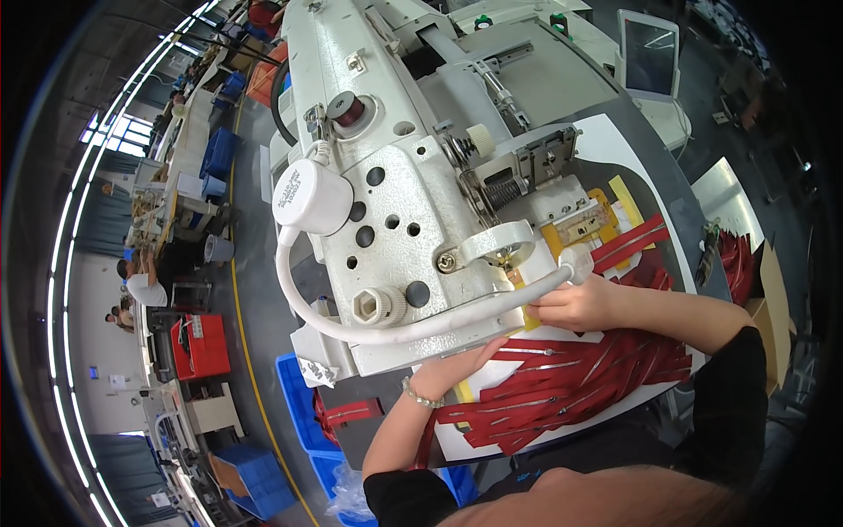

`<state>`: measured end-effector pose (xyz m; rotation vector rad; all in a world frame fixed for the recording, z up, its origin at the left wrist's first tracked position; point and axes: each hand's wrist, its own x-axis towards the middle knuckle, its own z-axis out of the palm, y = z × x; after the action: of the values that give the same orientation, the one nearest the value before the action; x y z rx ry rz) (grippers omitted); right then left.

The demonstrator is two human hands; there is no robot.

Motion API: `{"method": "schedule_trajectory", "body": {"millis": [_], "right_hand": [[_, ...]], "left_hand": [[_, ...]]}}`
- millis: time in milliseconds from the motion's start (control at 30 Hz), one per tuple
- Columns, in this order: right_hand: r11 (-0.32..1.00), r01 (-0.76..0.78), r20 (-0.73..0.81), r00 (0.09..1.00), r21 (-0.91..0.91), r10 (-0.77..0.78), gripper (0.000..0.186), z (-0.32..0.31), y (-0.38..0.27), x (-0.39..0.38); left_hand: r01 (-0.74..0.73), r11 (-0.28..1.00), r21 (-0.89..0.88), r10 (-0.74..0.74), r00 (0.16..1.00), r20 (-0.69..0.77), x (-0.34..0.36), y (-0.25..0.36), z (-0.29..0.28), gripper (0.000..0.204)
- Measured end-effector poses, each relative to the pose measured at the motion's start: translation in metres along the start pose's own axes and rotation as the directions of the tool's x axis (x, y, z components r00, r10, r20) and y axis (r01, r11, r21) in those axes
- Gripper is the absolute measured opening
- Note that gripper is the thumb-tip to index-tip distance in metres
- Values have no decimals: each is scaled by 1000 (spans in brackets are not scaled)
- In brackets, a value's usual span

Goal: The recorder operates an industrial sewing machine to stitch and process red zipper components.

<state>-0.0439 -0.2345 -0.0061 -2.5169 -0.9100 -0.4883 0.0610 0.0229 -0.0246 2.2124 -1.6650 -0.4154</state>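
My right hand is at the yellow plate edge below the white sewing machine's needle area, its fingers curled in a pinch; what they hold is hidden. My left hand reaches under the machine head's front edge, fingertips mostly hidden. A white hose crosses just above my hands. A red zipper strip lies along the yellow fixture at right. A heap of red zippers with metal teeth lies on the white board around and between my forearms.
Blue bins stand left of the machine table, a cardboard box and more zippers at right, a screen behind. Across the aisle, a person in a white top sits at a workbench near a red bin.
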Motion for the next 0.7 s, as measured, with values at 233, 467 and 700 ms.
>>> {"method": "schedule_trajectory", "body": {"millis": [233,467,700], "right_hand": [[995,-93,-7,996,33,93,28,4,-10,1],[986,-154,-31,988,-70,152,30,11,-25,15],[947,-233,-76,972,-223,221,19,24,-40,19]], "left_hand": [[76,992,-102,-64,991,117,3,-3,0,42],[134,968,-212,-96,979,181,3,-1,-9,43],[-15,999,-44,13,999,-36,1,-1,-6,43]]}}
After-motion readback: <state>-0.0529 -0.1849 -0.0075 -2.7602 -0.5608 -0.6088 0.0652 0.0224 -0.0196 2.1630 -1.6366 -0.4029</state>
